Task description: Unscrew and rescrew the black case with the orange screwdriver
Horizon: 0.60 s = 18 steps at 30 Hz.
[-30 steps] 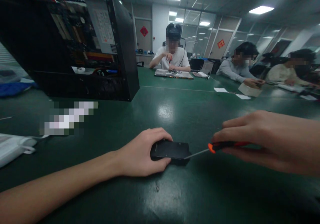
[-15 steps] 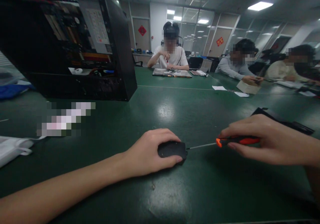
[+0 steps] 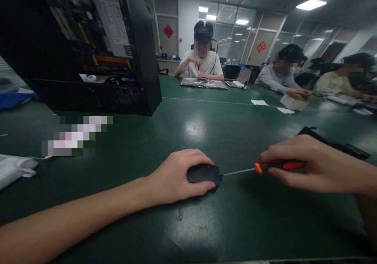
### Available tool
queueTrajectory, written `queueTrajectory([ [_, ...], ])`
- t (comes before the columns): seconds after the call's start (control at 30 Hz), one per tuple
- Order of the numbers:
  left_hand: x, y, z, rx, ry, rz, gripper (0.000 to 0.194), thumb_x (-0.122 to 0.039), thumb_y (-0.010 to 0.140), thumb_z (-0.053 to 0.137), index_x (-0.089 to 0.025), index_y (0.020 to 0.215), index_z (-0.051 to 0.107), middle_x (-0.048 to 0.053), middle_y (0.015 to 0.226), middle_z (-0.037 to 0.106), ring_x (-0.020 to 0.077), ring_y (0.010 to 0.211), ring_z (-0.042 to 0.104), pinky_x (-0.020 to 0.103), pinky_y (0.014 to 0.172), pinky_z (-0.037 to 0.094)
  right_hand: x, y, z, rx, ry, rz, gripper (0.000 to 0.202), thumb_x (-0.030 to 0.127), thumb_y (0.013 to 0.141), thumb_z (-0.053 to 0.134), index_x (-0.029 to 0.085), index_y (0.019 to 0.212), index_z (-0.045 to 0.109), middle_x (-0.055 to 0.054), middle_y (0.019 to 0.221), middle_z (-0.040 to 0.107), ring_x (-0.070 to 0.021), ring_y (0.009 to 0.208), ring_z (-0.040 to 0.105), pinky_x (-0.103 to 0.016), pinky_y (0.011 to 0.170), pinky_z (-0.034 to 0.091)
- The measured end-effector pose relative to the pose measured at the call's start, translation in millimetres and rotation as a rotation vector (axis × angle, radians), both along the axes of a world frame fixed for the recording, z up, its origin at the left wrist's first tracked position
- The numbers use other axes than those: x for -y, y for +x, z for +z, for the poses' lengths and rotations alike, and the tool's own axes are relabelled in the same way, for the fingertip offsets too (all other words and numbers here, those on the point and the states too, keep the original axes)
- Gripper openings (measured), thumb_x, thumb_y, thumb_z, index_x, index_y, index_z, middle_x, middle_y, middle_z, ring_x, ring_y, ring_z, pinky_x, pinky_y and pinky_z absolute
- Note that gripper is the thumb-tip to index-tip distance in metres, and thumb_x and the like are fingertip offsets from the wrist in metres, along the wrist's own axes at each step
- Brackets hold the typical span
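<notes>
My left hand (image 3: 182,175) is closed around the sides of a small black box (image 3: 203,174) on the table, thumb along its near side and fingers over the far side. A screwdriver (image 3: 281,164) with an orange and black handle lies in the grip of my right hand (image 3: 315,164). Its thin metal shaft points left, nearly level, and the tip meets the box's right end. What the tip bears on there is too small to make out. A black object (image 3: 332,140) lies on the table behind my right hand, partly hidden by it.
An open black computer case (image 3: 145,60) stands at the far left of the green table (image 3: 141,232). A white cloth-like item (image 3: 14,170) and a blurred-out pale strip (image 3: 76,134) lie at the left. Across the table sit a person (image 3: 203,60) and others; papers (image 3: 259,102) lie before them.
The view has tilted slightly, so the case and table sit a little higher. Both hands, the black box and the screwdriver keep almost the same places.
</notes>
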<state>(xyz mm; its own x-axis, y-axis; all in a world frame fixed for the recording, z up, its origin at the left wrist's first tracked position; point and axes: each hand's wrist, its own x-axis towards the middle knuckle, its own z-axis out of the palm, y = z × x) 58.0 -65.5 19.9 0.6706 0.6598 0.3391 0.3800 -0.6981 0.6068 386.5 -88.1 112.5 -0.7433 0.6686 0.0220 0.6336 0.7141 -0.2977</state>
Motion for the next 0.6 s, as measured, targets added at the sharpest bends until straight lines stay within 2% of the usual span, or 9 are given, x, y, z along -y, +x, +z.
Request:
queueTrajectory([
  [0.13,-1,2,1.1,0.002,-0.015,0.002,0.034,-0.039,0.086,0.081,-0.022,0.114,0.074,0.004,0.113,0.076,0.0228,0.102,0.071,0.035,0.092,0.053,-4,-5,3.9,0.090,0.003,0.044,0.025,0.028,0.099,0.062,0.023,0.121,0.073,-0.003,0.094,0.074,-0.0134,0.074,0.069,-0.024,0.064,0.049],
  [0.23,-1,4,2.6,-0.013,-0.020,0.007,0.035,-0.040,0.085,0.082,-0.023,0.114,0.074,0.004,0.113,0.076,0.0237,0.104,0.071,0.036,0.093,0.053,-5,-16,13.7,0.170,0.111,0.127,0.025,0.029,0.103,0.057,0.024,0.123,0.073,-0.003,0.093,0.074,-0.0131,0.072,0.068,-0.026,0.061,0.046],
  [0.33,-1,5,3.3,-0.029,-0.015,0.010,0.037,-0.040,0.084,0.084,-0.024,0.116,0.074,0.003,0.115,0.077,0.0245,0.107,0.071,0.037,0.095,0.052,-5,-32,27.0,0.260,0.294,0.209,0.019,0.029,0.102,0.058,0.026,0.109,0.076,-0.001,0.081,0.072,-0.0136,0.062,0.063,-0.030,0.054,0.038],
  [0.4,-1,4,3.1,-0.028,-0.009,0.008,0.038,-0.041,0.083,0.084,-0.025,0.116,0.074,0.003,0.115,0.077,0.0248,0.107,0.071,0.037,0.096,0.052,-5,-45,36.2,0.313,0.361,0.262,0.017,0.027,0.100,0.060,0.025,0.095,0.076,-0.001,0.072,0.069,-0.0135,0.054,0.058,-0.032,0.051,0.032],
  [0.5,-1,4,1.8,-0.024,0.001,0.009,0.039,-0.043,0.083,0.085,-0.025,0.116,0.074,0.003,0.115,0.077,0.0251,0.107,0.071,0.037,0.096,0.052,-9,-63,48.7,0.373,0.344,0.276,0.016,0.027,0.095,0.066,0.024,0.084,0.076,-0.002,0.067,0.068,-0.0128,0.050,0.056,-0.031,0.047,0.029],
  [0.6,-2,5,0.3,-0.022,0.010,0.013,0.038,-0.043,0.085,0.083,-0.024,0.116,0.074,0.004,0.115,0.077,0.0247,0.106,0.071,0.036,0.094,0.052,-16,-72,57.6,0.392,0.213,0.209,0.016,0.028,0.095,0.067,0.026,0.084,0.078,0.000,0.069,0.070,-0.0110,0.050,0.058,-0.027,0.045,0.032],
])
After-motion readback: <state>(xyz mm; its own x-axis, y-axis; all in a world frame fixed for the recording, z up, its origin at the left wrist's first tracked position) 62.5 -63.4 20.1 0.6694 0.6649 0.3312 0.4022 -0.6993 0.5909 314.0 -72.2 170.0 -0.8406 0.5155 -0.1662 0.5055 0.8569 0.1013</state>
